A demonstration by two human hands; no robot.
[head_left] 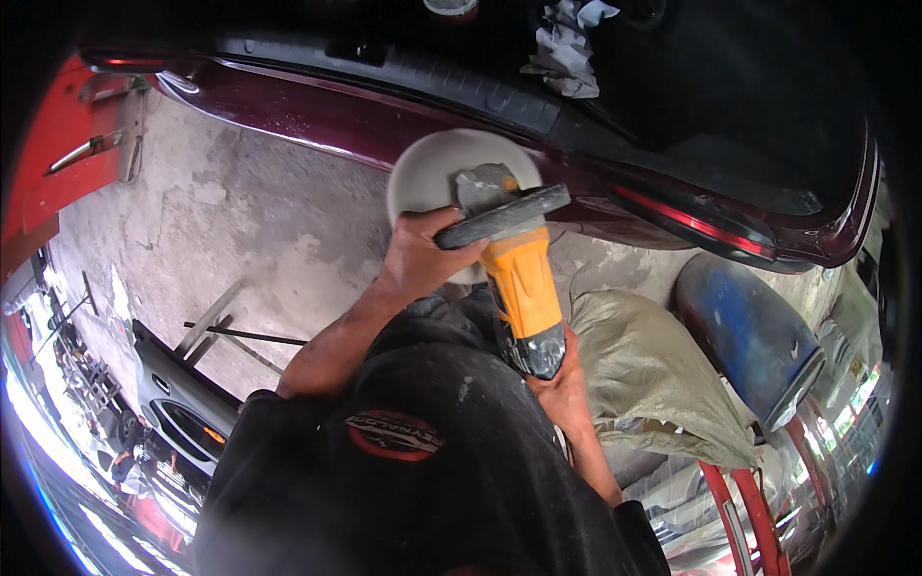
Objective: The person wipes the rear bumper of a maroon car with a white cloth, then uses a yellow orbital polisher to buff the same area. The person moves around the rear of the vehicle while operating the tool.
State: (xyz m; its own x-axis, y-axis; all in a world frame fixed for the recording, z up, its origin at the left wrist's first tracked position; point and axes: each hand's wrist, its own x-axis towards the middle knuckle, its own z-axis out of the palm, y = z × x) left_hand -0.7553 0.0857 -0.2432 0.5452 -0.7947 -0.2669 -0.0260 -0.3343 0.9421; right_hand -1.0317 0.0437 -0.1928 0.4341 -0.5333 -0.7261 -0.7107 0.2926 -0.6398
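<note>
A yellow and black power polisher point(524, 283) lies across the middle of the view, its round whitish pad point(423, 171) at the far end. My left hand point(420, 257) is closed around the left end of the dark front handle point(509, 215). At the near end, my right hand point(567, 386) wraps the polisher's black rear grip; part of its fingers is hidden behind the tool. Just beyond the pad runs the glossy maroon rear edge of a car point(317, 125). The pad overlaps this edge in view; whether they touch, I cannot tell.
A red tail light point(691, 226) is to the right of the polisher. Crumpled paper point(569, 53) lies beyond the car's edge. On the right stand a blue drum point(740, 322), a greyish plastic sheet point(639, 350) and red bars point(735, 514). A grey car door point(173, 398) is at left.
</note>
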